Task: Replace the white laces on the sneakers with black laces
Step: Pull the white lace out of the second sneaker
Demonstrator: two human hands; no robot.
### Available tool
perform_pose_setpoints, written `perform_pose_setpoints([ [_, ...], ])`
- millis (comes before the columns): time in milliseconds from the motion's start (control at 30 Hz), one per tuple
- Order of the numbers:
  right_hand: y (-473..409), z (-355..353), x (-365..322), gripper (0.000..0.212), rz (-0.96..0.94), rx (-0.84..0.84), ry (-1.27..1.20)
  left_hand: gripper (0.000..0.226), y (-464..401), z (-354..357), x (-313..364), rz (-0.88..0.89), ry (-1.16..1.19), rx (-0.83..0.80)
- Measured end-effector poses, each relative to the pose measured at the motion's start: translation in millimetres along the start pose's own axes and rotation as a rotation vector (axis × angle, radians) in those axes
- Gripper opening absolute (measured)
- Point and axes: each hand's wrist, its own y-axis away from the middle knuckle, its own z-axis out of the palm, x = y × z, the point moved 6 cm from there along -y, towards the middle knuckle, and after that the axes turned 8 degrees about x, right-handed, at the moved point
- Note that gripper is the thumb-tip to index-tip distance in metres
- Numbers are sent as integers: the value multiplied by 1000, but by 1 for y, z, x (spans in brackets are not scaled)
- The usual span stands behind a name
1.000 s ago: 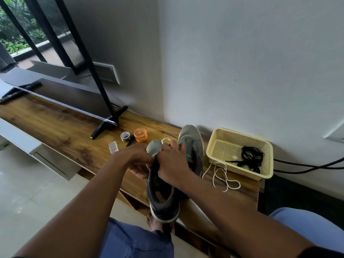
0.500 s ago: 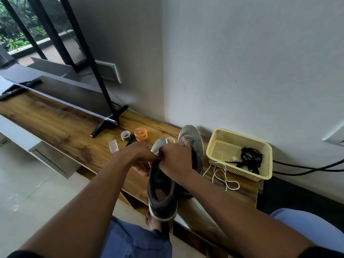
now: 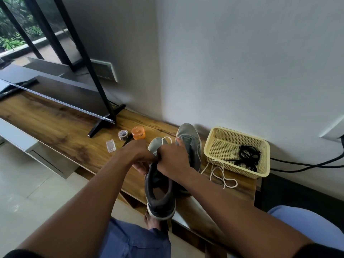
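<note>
I hold a grey sneaker (image 3: 160, 194) over the near edge of the wooden table (image 3: 55, 127), its toe pointing away. My left hand (image 3: 139, 155) grips its left side near the tongue. My right hand (image 3: 172, 161) is curled over the lacing area, and a loop of white lace (image 3: 167, 139) sticks up beyond my fingers. The second grey sneaker (image 3: 189, 140) lies on the table behind. A loose white lace (image 3: 221, 175) lies beside it. Black laces (image 3: 248, 159) sit bundled in the yellow basket (image 3: 214, 149).
A television on a black stand (image 3: 104, 123) fills the table's left part. An orange jar (image 3: 138, 133), a tape roll (image 3: 122, 135) and a small clear box (image 3: 111, 146) lie ahead of my left hand. Black cables (image 3: 307, 164) run along the wall at right.
The sneaker in my hands has tipped a little, and the white lace loop now shows above my right fingers. My hands stay together on the lacing area.
</note>
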Motion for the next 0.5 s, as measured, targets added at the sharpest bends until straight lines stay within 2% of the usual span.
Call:
perform_pose_setpoints([
  [133, 0, 2, 0, 31, 12, -4, -2, 21, 2, -1, 1, -14, 2, 11],
  [367, 0, 0, -3, 42, -5, 15, -48, 20, 2, 0, 3, -33, -19, 34],
  [500, 0, 0, -2, 25, -4, 4, -85, 19, 2, 2, 6, -39, -59, 50],
])
